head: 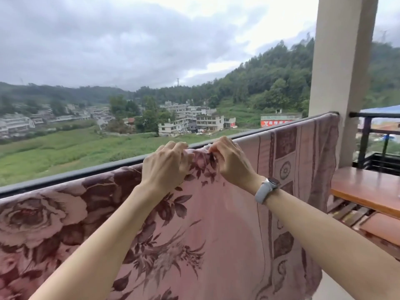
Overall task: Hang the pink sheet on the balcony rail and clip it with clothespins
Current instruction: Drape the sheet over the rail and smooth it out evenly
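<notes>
1. One pink cotton sheet printed with dark maroon roses (pixel 216 224) hangs over one dark metal balcony rail (pixel 71 173); its long axis follows the rail, which climbs from lower left to upper right and ends at one cream concrete pillar (pixel 342 61).
2. The relation that counts: both hands meet at the sheet's top fold, on the rail, straight ahead of the person, so the clipping spot lies between and just under the fingertips. Neither hand is clearly nearer; they sit side by side, almost touching.
3. The left hand (pixel 166 165) has its fingers curled over the bunched top edge and grips the cloth against the rail.
4. The right hand (pixel 229 161) pinches the same fold with fingers bent tight. A small pale shape shows at its fingertips, perhaps a clothespin, but it is too hidden to tell.
5. Counted: two hands, one sheet, one rail, no clothespin plainly seen anywhere along the fold. One white-strapped wristwatch (pixel 267 188) sits on the right wrist.
6. To the right stands one brown wooden table (pixel 368 189), well apart from the hands.
7. My judgement: the sheet is hung already, and the clipping at this middle point is the step in hand
</notes>
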